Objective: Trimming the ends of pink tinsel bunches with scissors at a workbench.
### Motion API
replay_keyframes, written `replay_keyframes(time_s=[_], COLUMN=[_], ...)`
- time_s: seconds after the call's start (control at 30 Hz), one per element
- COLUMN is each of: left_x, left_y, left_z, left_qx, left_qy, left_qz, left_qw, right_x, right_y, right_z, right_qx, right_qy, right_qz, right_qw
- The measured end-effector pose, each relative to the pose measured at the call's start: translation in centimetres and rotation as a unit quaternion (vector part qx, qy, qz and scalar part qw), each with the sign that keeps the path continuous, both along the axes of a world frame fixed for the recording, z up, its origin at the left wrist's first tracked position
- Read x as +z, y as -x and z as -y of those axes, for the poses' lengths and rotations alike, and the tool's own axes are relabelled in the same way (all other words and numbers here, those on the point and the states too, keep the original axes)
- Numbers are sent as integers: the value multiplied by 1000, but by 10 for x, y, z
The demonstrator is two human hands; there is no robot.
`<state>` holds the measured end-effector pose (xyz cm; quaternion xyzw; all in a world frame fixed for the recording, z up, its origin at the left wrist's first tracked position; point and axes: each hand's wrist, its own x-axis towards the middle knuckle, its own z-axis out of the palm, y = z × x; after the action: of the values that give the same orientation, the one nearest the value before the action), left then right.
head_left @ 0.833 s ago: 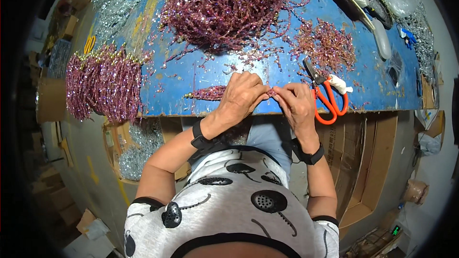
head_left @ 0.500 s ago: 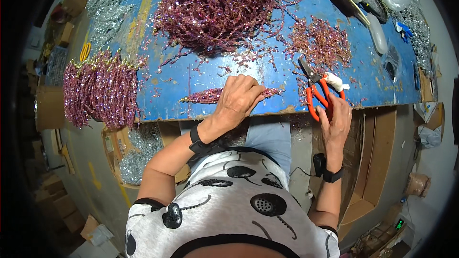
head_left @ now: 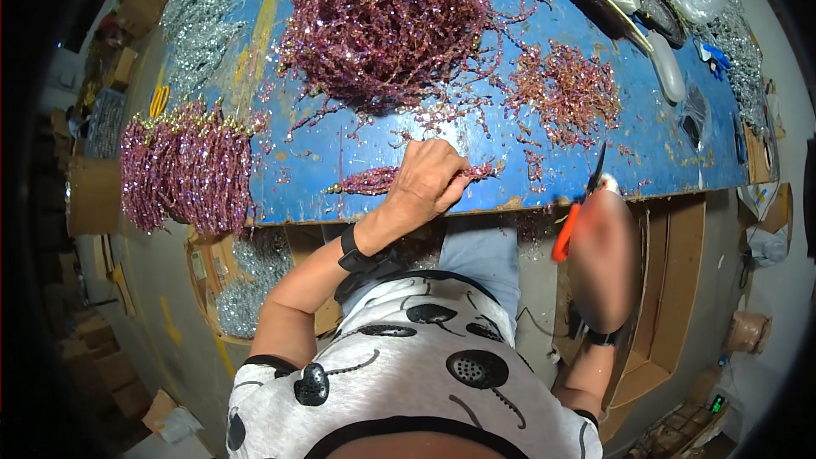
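The left hand (head_left: 429, 178) pinches a slim, sparkly pink tinsel bundle (head_left: 367, 180) lying left-to-right beneath it, the bundle's shorter end pointing toward the blurred right hand (head_left: 603, 259), which grips orange-handled, dark-bladed metal shears (head_left: 566, 232).

From your head, the fisheye view looks steeply down over your patterned white shirt (head_left: 382, 374) to your left hand (head_left: 429, 177), right hand (head_left: 603, 259) and the blue worktable (head_left: 293, 183) beyond.
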<state>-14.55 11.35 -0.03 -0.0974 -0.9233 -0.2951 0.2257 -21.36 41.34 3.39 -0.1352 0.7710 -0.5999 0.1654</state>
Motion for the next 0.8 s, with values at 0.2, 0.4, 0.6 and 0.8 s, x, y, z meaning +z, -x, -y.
replay_keyframes(time_s=[0.2,0.4,0.6,0.8], left_x=[5,24,29,26], left_y=[4,0,-3,-9], left_z=[9,8,-2,-5], left_qx=[-15,-23,-50,-44], left_qy=[-125,-168,-111,-43], left_qz=[77,112,70,-6], left_qw=[989,979,990,998], right_x=[-4,-5,-5,-8], right_y=[-47,-62,-67,-69], right_z=[28,50,55,56], right_qx=[218,232,235,236], right_qy=[-142,-147,-166,-149], right_qz=[172,52,-17,-16], right_qw=[950,960,958,960])
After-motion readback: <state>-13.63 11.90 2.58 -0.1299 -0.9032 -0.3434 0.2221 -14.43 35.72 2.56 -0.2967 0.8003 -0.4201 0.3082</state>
